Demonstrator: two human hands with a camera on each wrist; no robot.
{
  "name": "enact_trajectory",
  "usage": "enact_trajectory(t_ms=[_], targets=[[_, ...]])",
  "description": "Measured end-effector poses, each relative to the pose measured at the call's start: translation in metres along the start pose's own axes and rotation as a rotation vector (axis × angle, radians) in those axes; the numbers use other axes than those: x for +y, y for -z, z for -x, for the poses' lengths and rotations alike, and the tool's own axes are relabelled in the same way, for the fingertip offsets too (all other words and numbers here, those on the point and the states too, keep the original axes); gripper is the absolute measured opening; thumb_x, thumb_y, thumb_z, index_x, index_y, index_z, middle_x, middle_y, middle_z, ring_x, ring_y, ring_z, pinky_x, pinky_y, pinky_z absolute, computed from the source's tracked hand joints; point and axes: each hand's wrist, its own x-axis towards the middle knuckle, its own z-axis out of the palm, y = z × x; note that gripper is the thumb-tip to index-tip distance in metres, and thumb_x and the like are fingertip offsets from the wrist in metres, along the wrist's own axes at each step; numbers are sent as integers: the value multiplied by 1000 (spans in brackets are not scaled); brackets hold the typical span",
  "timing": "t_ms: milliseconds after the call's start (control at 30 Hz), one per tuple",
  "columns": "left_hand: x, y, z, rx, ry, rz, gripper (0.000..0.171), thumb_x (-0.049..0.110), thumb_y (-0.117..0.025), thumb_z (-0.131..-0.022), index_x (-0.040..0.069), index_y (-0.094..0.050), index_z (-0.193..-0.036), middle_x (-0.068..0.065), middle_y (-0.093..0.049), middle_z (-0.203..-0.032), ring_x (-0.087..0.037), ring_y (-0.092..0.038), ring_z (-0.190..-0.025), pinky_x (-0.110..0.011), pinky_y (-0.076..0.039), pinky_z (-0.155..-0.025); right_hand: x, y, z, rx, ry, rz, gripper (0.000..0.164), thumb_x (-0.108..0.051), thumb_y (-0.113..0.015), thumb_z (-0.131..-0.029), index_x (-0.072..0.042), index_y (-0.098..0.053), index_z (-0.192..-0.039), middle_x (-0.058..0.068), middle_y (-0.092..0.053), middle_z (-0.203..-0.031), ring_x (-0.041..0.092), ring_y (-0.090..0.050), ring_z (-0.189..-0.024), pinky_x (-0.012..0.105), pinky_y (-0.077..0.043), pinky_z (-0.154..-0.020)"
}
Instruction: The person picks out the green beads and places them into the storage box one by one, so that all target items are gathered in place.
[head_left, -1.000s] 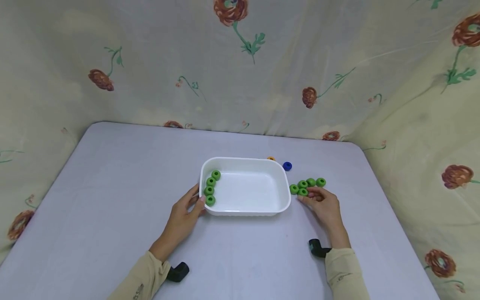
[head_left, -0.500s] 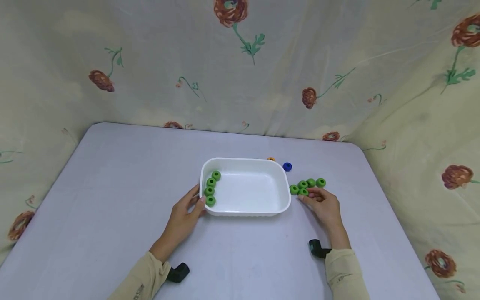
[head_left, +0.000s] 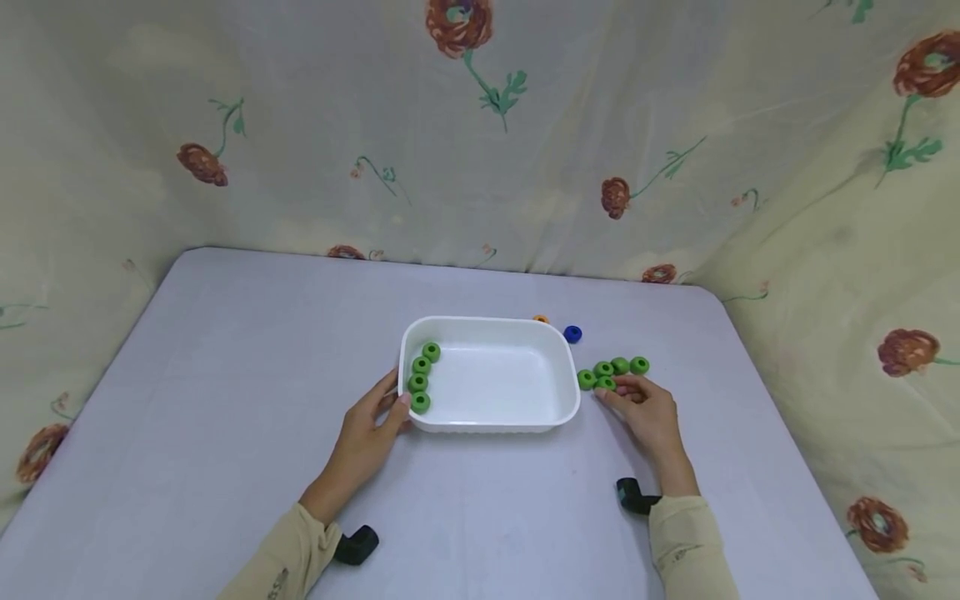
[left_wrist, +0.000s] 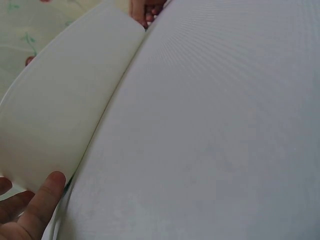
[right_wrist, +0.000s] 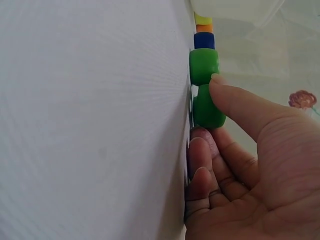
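My left hand (head_left: 371,429) holds the near left corner of a white rectangular tray (head_left: 491,428), thumb at the front rim, fingers along the left side. Seen from the left wrist, a fingertip (left_wrist: 47,197) presses the tray's outer wall (left_wrist: 60,115). Several green beads (head_left: 421,365) with dark holes lie in a line along the tray's left inner side. To the right of the tray, my right hand (head_left: 651,417) pinches a green bead (head_left: 605,383) between thumb and fingers, at table level. In the right wrist view the thumb (right_wrist: 245,102) lies over this green bead (right_wrist: 209,109).
Several more green beads (head_left: 620,365) sit close together beyond the right hand. A blue bead (head_left: 573,334) and a partly hidden orange bead (head_left: 541,318) lie behind the tray's far right corner. A yellow bead (right_wrist: 203,20) shows from the right wrist. Flowered cloth (head_left: 300,125) borders the table.
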Motion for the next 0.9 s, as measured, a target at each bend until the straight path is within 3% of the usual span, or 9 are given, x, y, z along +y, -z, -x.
enact_trajectory(t_ms=[467,633,767,900], targets=[[-5,2,-3,6,-12,-14,57,25,-53,-106,11,-33,-157,-11,-37,-162,-33,-51,-140,-20,-63,-92,-3,-3,4,51,-22,-36,52,-40,-79,-87,-6,-68,-125,10,-68,-112,5,-57,-88,8,-53,-66],[-4,5,-5,4,-13,-12,58,25,-53,-106,11,-32,-157,-10,-36,-162,-32,-52,-140,-19,-63,-91,-7,-4,4,106,-24,-155,53,-41,-79,-87,-6,-68,-125,-3,-66,-101,-2,-61,-79,10,-55,-64],[-4,6,-6,-5,-14,-7,58,25,-53,-106,10,-32,-158,-10,-37,-162,-32,-51,-140,-20,-63,-92,-16,-3,6,155,-1,-280,48,-33,-82,-85,-4,-69,-122,-18,-63,-89,-5,-61,-79,7,-54,-67],[-4,6,-2,-2,17,-17,58,25,-53,-106,11,-31,-158,-10,-37,-162,-31,-51,-140,-19,-63,-91,-31,-4,8,141,38,-341,44,-26,-83,-85,-2,-70,-120,-24,-64,-85,-5,-60,-82,3,-54,-70]])
